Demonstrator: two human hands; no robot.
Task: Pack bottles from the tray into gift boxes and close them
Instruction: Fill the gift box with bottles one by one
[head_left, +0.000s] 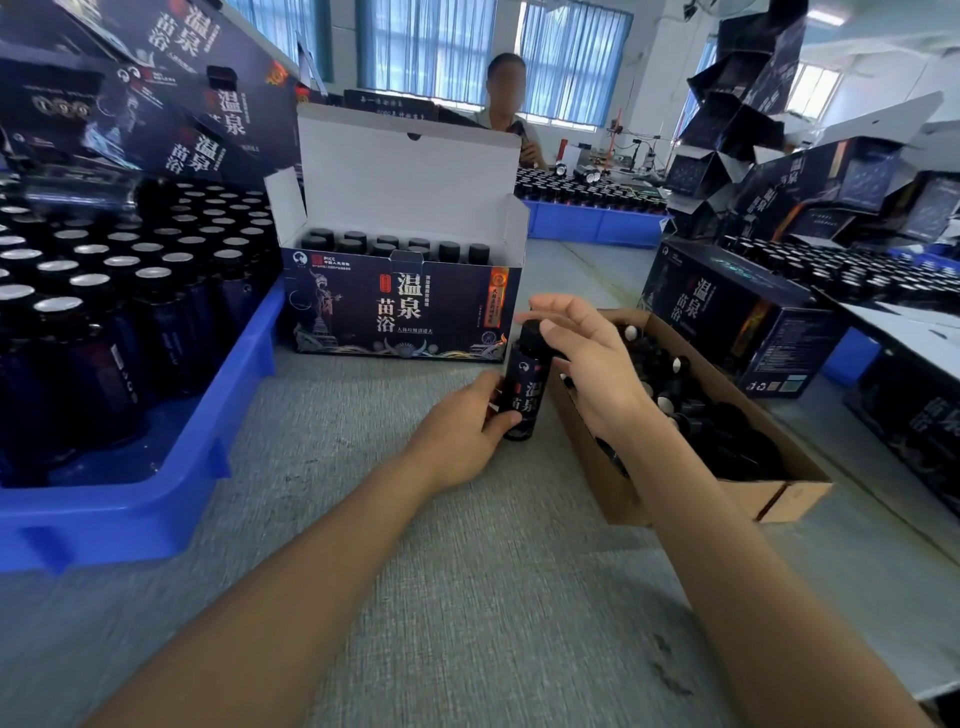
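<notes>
A dark bottle (525, 387) with a black cap stands on the grey table, just in front of the open gift box (402, 306). My left hand (462, 431) grips the bottle's lower body. My right hand (587, 353) is at its cap, thumb and fingers curled round the top. The gift box has its white lid flap raised and holds several capped bottles in rows. On the left, a blue tray (171, 467) is full of bottles with silver tops.
A brown cardboard box (779, 499) of black caps lies right of my hands. A closed gift box (737, 317) sits further right, with stacks of boxes behind it and at upper left. A person sits across the table, with more blue trays (597, 226) there.
</notes>
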